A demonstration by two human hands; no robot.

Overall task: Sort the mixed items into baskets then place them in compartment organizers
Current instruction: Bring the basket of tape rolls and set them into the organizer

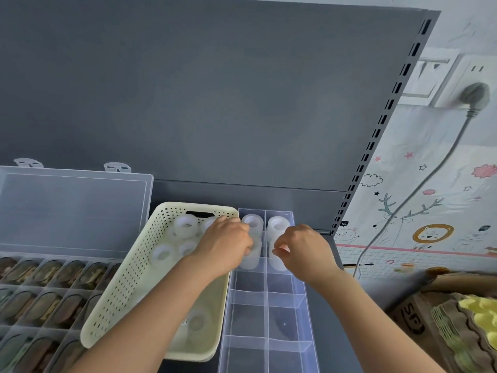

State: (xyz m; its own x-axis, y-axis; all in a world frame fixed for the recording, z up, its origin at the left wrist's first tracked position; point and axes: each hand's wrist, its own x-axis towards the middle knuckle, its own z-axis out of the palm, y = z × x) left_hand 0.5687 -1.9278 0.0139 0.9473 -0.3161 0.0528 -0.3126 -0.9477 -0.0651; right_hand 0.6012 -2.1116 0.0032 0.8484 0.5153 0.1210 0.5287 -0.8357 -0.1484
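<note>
On the left sits a big clear box [40, 300] full of brown things, with its lid up. Next comes the cream basket [129, 275] with white rolls [185, 226] inside. The left hand [226, 243] reaches past the basket's edge and curls its fingers around one roll [251, 261] in the long tray [301, 300]. The tray runs straight away from the person. Its far cups are full and its near cups hold nothing. The right hand [301, 246] hangs over the right row with bent fingers, and I cannot tell if it holds anything. The basket's rolls lie to the left, closest to the left hand.
</note>
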